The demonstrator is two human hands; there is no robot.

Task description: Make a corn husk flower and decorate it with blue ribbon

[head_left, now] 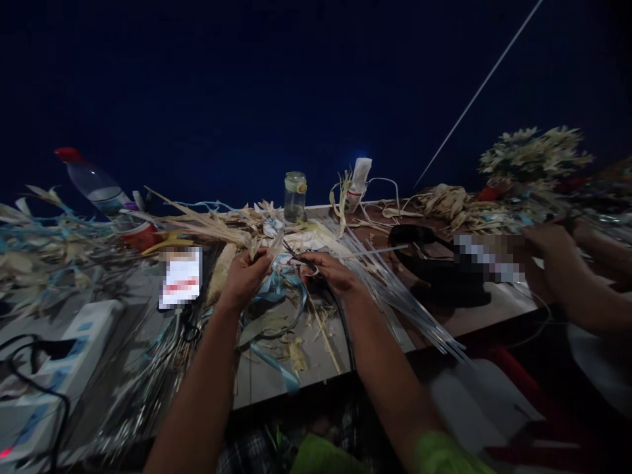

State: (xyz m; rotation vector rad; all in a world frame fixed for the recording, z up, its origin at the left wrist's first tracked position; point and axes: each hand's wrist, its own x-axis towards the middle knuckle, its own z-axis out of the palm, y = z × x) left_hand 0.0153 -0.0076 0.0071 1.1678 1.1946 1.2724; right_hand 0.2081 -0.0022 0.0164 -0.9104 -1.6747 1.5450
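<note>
My left hand (247,275) is closed with fingers pinched on a pale dried leaf strip (275,245) that points up and right. Close to its right, my right hand (328,270) is closed around something thin and dark, too small to name. A clear thin stick (378,251) extends rightward from near my right fingers. Beneath both hands lie blue ribbon (276,289), dried husks (266,326) and scraps on the grey table (257,390). The two hands are a short gap apart.
A lit phone (180,280) and white power strip (74,368) are at left, with a red-capped bottle (96,181) behind. A jar (295,197) stands at the back. Clear sticks (419,316), a black object (444,276) and another person's hand (553,250) are at right.
</note>
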